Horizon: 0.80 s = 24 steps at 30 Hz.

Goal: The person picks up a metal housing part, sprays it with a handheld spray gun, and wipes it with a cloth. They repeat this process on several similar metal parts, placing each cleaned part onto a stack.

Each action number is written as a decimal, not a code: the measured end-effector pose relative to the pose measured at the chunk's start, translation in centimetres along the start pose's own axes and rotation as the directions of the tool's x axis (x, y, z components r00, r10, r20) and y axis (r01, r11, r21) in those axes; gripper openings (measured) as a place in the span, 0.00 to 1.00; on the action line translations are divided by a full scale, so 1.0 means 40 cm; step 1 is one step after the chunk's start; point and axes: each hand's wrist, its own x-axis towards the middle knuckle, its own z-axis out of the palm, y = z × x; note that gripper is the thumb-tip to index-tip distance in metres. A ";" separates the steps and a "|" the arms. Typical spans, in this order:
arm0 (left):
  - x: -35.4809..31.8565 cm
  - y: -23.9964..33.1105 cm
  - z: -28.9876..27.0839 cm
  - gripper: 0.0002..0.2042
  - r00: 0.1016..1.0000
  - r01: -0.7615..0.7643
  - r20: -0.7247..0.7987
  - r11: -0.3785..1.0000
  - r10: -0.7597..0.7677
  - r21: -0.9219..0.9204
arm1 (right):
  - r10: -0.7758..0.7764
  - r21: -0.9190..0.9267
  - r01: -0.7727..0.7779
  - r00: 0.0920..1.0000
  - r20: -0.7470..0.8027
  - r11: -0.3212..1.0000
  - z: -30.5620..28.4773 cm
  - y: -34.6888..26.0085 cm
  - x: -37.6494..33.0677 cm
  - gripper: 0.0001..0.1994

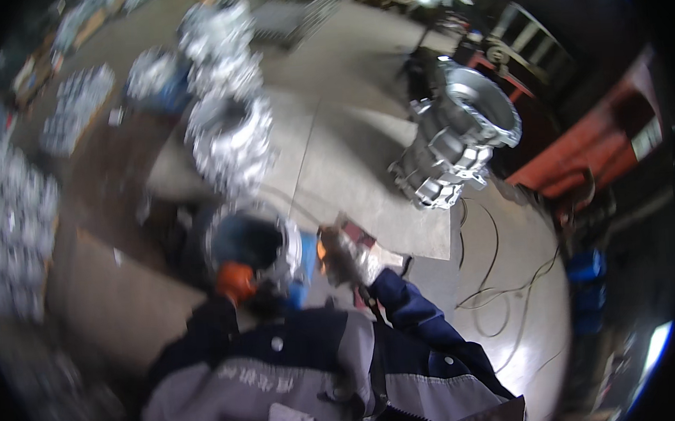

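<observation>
A silvery cast metal housing with a wide round opening stands right in front of me. My left hand, in an orange glove, grips the near left part of its rim. Just right of the housing is my right hand, in a pale glove. Its fingers are closed round a blurred tool with a dark red part; the tool's exact kind does not show. Something blue sits between the housing and my right hand.
Stacked metal housings stand ahead to the left, another stack ahead to the right. A thin hose loops over the floor at right, near a red container and blue bins. Rows of metal parts line the far left.
</observation>
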 end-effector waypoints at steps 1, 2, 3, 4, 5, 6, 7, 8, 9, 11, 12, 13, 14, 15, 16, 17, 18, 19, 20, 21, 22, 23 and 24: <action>-0.008 0.003 0.007 0.11 0.999 0.046 0.002 0.999 -0.046 -0.014 | 0.055 -0.055 -0.055 0.998 -0.011 0.997 0.016 -0.010 -0.016 0.24; -0.008 0.003 0.006 0.11 0.999 0.037 0.032 0.999 -0.038 0.031 | 0.157 -0.148 -0.157 0.988 -0.008 0.976 0.034 -0.023 -0.029 0.25; -0.008 0.010 0.004 0.11 0.998 0.028 0.048 0.998 -0.031 0.055 | 0.100 -0.165 -0.105 0.994 -0.042 0.981 0.057 -0.035 -0.038 0.25; -0.005 0.016 -0.002 0.11 0.999 0.007 0.036 0.995 -0.010 0.095 | 0.106 -0.221 -0.115 0.993 -0.051 0.968 0.083 -0.048 -0.037 0.26; -0.006 0.026 -0.009 0.11 0.995 0.035 0.092 0.994 -0.044 0.105 | 0.112 -0.271 -0.122 0.992 -0.056 0.955 0.108 -0.056 -0.037 0.26; -0.004 0.033 -0.020 0.11 0.991 0.045 0.118 0.991 -0.060 0.125 | 0.109 -0.313 -0.121 0.993 -0.054 0.942 0.135 -0.064 -0.027 0.27; -0.002 0.037 -0.031 0.11 0.990 0.045 0.123 0.988 -0.064 0.147 | 0.113 -0.349 -0.124 0.992 -0.053 0.929 0.154 -0.068 -0.024 0.28; 0.000 0.041 -0.041 0.11 0.985 0.058 0.150 0.985 -0.084 0.165 | 0.110 -0.378 -0.122 0.992 -0.054 0.918 0.173 -0.069 -0.016 0.28; -0.002 0.046 -0.046 0.10 0.983 0.064 0.156 0.981 -0.093 0.181 | 0.112 -0.406 -0.123 0.992 -0.053 0.905 0.192 -0.068 -0.006 0.29; -0.006 0.052 -0.046 0.10 0.978 0.074 0.179 0.976 -0.111 0.203 | 0.113 -0.450 -0.128 0.992 -0.060 0.884 0.217 -0.067 0.008 0.30; -0.006 0.051 -0.043 0.10 0.974 0.079 0.191 0.974 -0.121 0.213 | 0.114 -0.467 -0.130 0.992 -0.062 0.875 0.226 -0.070 0.013 0.31; -0.008 0.049 -0.039 0.11 0.972 0.085 0.194 0.970 -0.131 0.229 | 0.119 -0.475 -0.138 0.990 -0.069 0.869 0.233 -0.072 0.012 0.32; -0.011 0.047 -0.033 0.11 0.971 0.085 0.199 0.971 -0.130 0.222 | 0.124 -0.486 -0.146 0.989 -0.078 0.862 0.239 -0.076 0.011 0.33; -0.011 0.044 -0.030 0.11 0.973 0.085 0.193 0.971 -0.129 0.222 | 0.132 -0.488 -0.158 0.987 -0.088 0.858 0.240 -0.081 0.004 0.33; -0.011 0.041 -0.027 0.11 0.974 0.082 0.187 0.970 -0.127 0.229 | 0.146 -0.485 -0.178 0.984 -0.104 0.856 0.242 -0.085 -0.003 0.34; -0.013 0.038 -0.025 0.11 0.978 0.076 0.175 0.974 -0.115 0.214 | 0.165 -0.484 -0.204 0.979 -0.123 0.851 0.240 -0.089 -0.012 0.35; -0.014 0.037 -0.024 0.11 0.981 0.068 0.162 0.976 -0.103 0.208 | 0.179 -0.477 -0.225 0.974 -0.139 0.849 0.238 -0.091 -0.022 0.36; -0.013 0.035 -0.025 0.11 0.983 0.066 0.156 0.976 -0.100 0.209 | 0.173 -0.481 -0.221 0.975 -0.143 0.849 0.238 -0.091 -0.024 0.37; -0.014 0.033 -0.026 0.11 0.982 0.066 0.160 0.976 -0.100 0.208 | 0.162 -0.485 -0.212 0.976 -0.143 0.848 0.237 -0.090 -0.027 0.38; -0.014 0.033 -0.027 0.11 0.979 0.073 0.171 0.975 -0.110 0.211 | 0.073 -0.508 -0.111 0.993 -0.094 0.854 0.235 -0.086 -0.024 0.39; -0.014 0.034 -0.028 0.11 0.978 0.078 0.172 0.974 -0.116 0.213 | 0.070 -0.516 -0.101 0.994 -0.080 0.851 0.233 -0.082 -0.018 0.39; -0.016 0.033 -0.029 0.11 0.980 0.076 0.165 0.975 -0.111 0.207 | 0.066 -0.523 -0.091 0.996 -0.065 0.847 0.230 -0.078 -0.009 0.40; -0.017 0.032 -0.028 0.12 0.984 0.069 0.147 0.977 -0.100 0.200 | 0.078 -0.525 -0.114 0.993 -0.090 0.844 0.226 -0.074 0.003 0.40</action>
